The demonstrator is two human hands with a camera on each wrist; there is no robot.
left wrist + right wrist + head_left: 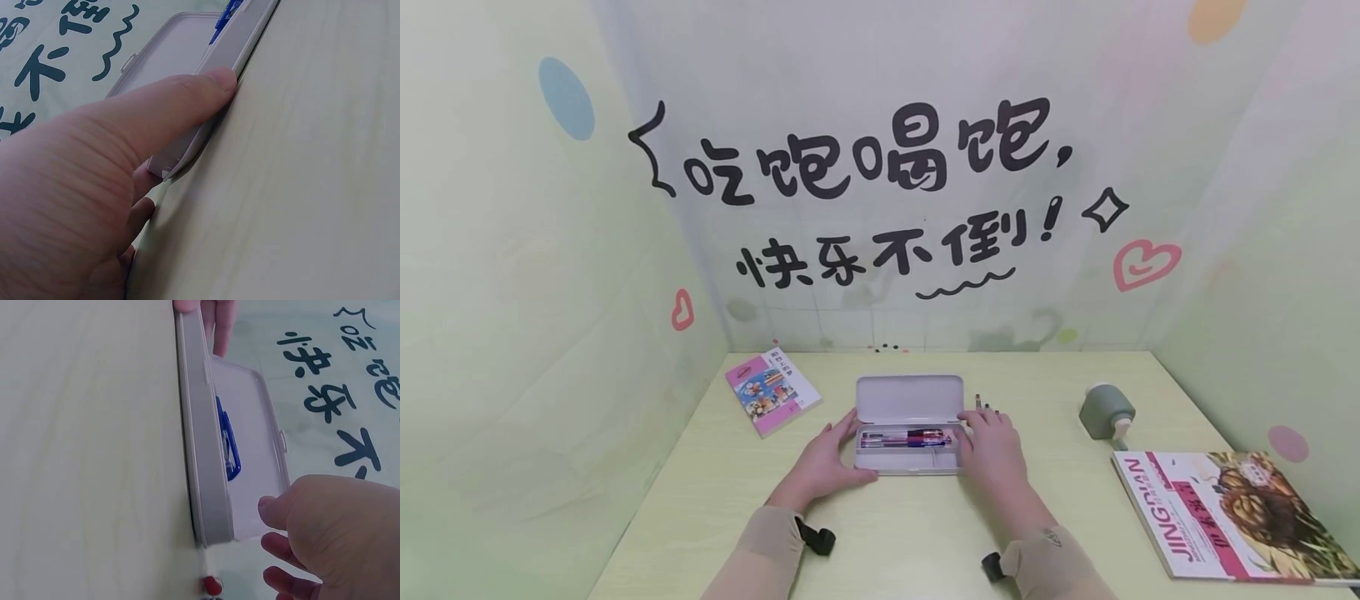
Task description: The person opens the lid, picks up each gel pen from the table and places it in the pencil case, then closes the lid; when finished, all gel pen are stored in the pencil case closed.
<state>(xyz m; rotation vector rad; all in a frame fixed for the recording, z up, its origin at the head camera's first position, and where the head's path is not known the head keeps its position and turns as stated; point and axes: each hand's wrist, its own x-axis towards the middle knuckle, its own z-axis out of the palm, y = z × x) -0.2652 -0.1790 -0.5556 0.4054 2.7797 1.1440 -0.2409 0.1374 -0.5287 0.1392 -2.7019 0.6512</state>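
Note:
An open pencil case (872,462) in pale lilac lies on the table, its lid (910,398) raised at the back. Several pens (906,439) lie inside, some with red or blue parts; a blue clip (232,450) shows over the front wall in the right wrist view. My left hand (823,465) holds the case's left end, thumb along the front edge and fingers around the far side. At the right end is my right hand (996,446), fingers loosely bent by the hinge corner and thumb over the case's end.
A pink-and-white booklet (773,392) lies at the back left. On the right are a grey-green bottle-like object (1107,410) with a pale nozzle and a large magazine (1240,517). Small pencil-like tips (978,402) show behind my right hand. A printed curtain (887,317) hangs behind the table.

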